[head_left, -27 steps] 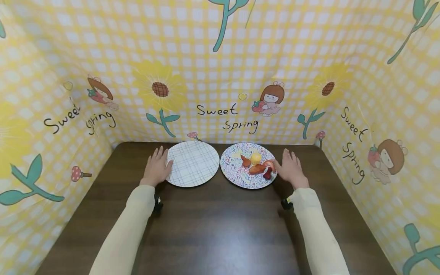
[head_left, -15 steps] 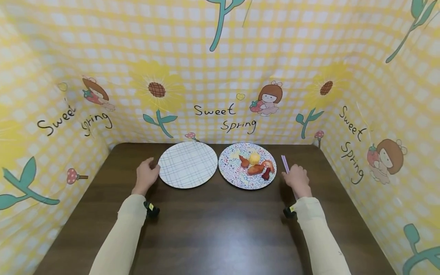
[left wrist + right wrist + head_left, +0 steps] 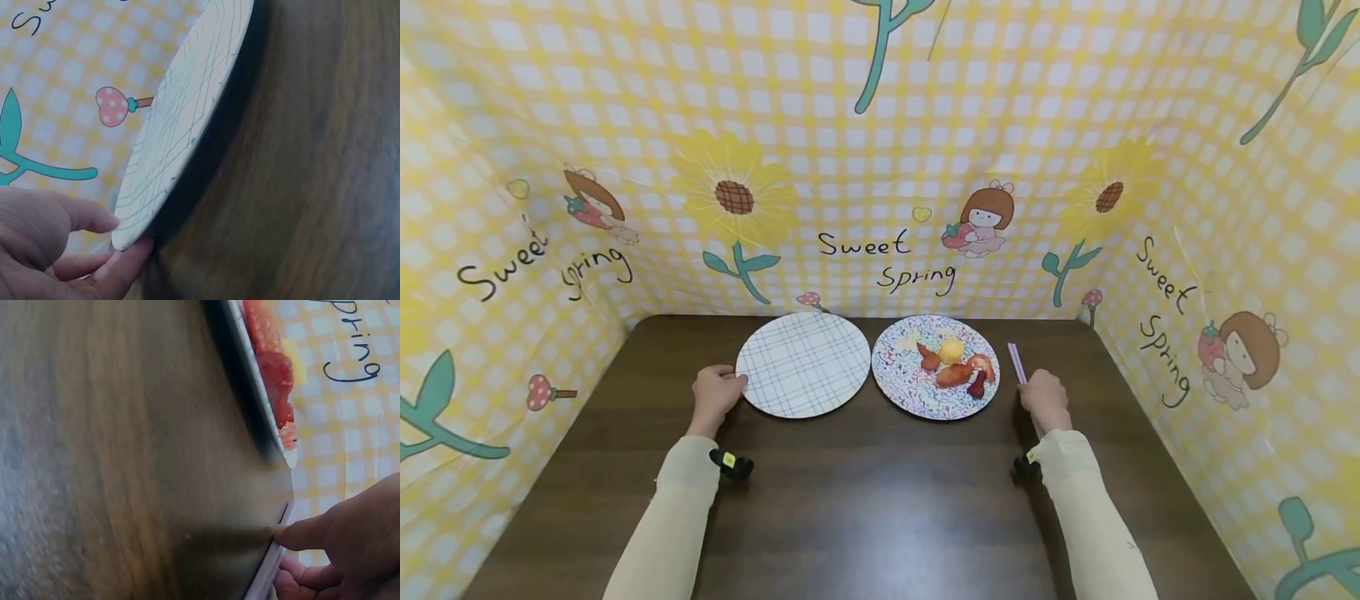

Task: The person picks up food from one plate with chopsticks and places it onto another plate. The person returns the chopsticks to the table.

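In the head view, a round white plate with blue crossed lines [image 3: 802, 365] lies on the left. My left hand [image 3: 717, 396] pinches its left rim; the left wrist view has the thumb [image 3: 94, 215] at the top edge and fingers [image 3: 125, 267] beneath. To the right, my right hand [image 3: 1045, 398] grips a pair of light purple chopsticks [image 3: 1017, 363], thumb against them in the right wrist view. Their near ends are hidden by the hand and sleeve. Between the hands also sits a speckled plate [image 3: 901, 387] with several pieces of toy-like food [image 3: 953, 375] on its right half.
Both plates sit side by side near the back of the dark wooden table [image 3: 865, 500]. A yellow checked cloth [image 3: 865, 167] with printed flowers and letters walls off the back and both sides. Each wrist wears a small black camera, such as the left one [image 3: 733, 465].
My left hand has gone from lying flat over the plate's edge to pinching its rim. The right hand has moved off the speckled plate's edge and taken hold of the chopsticks.
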Available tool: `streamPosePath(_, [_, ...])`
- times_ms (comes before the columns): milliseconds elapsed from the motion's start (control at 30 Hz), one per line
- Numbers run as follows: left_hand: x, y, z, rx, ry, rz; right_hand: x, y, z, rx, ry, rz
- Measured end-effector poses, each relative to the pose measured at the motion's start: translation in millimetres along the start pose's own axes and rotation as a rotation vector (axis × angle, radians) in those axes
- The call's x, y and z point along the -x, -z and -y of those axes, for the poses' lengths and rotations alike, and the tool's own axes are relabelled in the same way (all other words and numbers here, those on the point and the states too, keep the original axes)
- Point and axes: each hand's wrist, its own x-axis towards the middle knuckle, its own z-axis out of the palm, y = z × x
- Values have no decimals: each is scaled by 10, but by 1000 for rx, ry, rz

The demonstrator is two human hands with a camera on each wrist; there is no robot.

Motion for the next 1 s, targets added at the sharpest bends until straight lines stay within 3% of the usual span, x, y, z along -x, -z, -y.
streamPosePath(233, [20,-40,38,-6,-7,-56,-24,11,-20,20,35,36])
streamPosePath(467, [2,-46,54,91,26,-74,-60,17,-38,109,127,56])
streamPosePath(767, [-8,-120,100,63,-3,-103,-6,13,-154,57,157,76])
streamPosePath(867, [4,-128,119,65,10,-104,52,62,-170,25,158,34])
streamPosePath(1000, [14,-133,121,64,13,-108,148,229,-112,-11,213,-118])
